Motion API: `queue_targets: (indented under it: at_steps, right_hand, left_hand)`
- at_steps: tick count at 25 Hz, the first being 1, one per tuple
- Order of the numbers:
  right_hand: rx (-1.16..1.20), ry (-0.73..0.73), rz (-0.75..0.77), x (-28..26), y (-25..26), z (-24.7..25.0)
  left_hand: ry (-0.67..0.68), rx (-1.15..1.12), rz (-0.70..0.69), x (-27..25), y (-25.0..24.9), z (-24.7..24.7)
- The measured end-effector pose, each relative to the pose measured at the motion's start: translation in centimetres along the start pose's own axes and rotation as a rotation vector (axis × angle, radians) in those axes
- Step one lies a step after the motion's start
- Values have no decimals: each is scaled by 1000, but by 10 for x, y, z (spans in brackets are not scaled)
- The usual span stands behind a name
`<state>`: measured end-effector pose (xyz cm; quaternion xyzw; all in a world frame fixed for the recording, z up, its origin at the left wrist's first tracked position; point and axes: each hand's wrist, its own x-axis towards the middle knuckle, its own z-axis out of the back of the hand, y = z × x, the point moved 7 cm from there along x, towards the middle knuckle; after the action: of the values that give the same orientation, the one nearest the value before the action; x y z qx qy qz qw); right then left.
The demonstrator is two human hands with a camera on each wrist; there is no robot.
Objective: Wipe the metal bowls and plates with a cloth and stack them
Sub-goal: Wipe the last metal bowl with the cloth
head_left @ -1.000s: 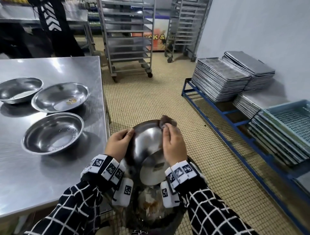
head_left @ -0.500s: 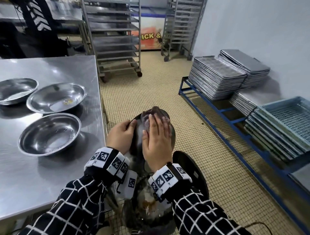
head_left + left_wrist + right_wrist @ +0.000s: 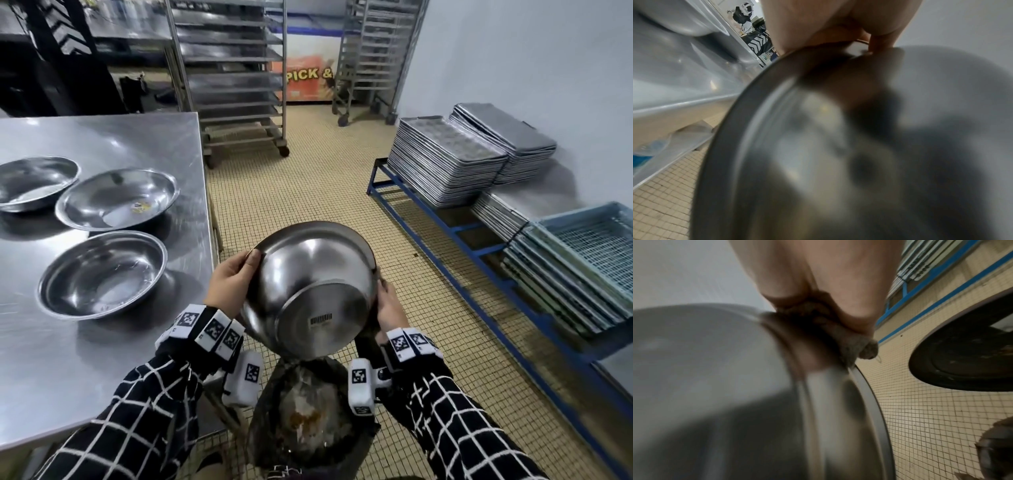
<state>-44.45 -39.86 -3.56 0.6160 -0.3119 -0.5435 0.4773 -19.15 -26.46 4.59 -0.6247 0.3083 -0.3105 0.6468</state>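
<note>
beside the steel worktop (image 3: 102, 359), over the tiled floor, a metal bowl (image 3: 308, 287) is held tilted with its underside and a barcode sticker turned toward the head camera. the left hand (image 3: 231, 284) curls over the rim on one side, thumb on the outer wall. the right hand (image 3: 390, 305) takes the opposite rim, and the right wrist view shows its fingers (image 3: 849, 293) pinching a brownish cloth (image 3: 851, 340) against the edge, so it grips bowl and cloth together.

the bowl looks like thin, stiff steel, probably light, smooth and likely slippery, more so if damp. the rolled rim seems the safest place to hold, two hands opposite each other as they are; the rounded wall gives little purchase. it should not break if dropped, but it may dent and clatter.

three more bowls sit open side up on the worktop: the nearest bowl (image 3: 102, 274) shows only faint smears, the middle bowl (image 3: 118, 198) has a small yellowish scrap or label inside, and the far bowl (image 3: 34, 181) is cut by the frame edge with nothing clear in it. none is stacked yet. below the held bowl stands a bin lined with a black bag (image 3: 308, 411), holding wet-looking scraps and an orange stain.
</note>
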Motion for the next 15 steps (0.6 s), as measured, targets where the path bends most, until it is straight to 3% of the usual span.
queue_targets:
  at_steps: [3,6,12,15]
  right_hand:
    - [12,-80,146,-4,16,11]
    - [-317,-99,358,-15,61,14]
    - [-866,89,758,-37,121,-26]
    - [-853,143,808,-43,126,-45]
  left_hand:
    - [59,66,22,10,22,4]
    - [144,130,-39,7,21,-2]
    - [314,399,-177,-9,-19,-36]
    - [215,549,-255,-6,-35,-39]
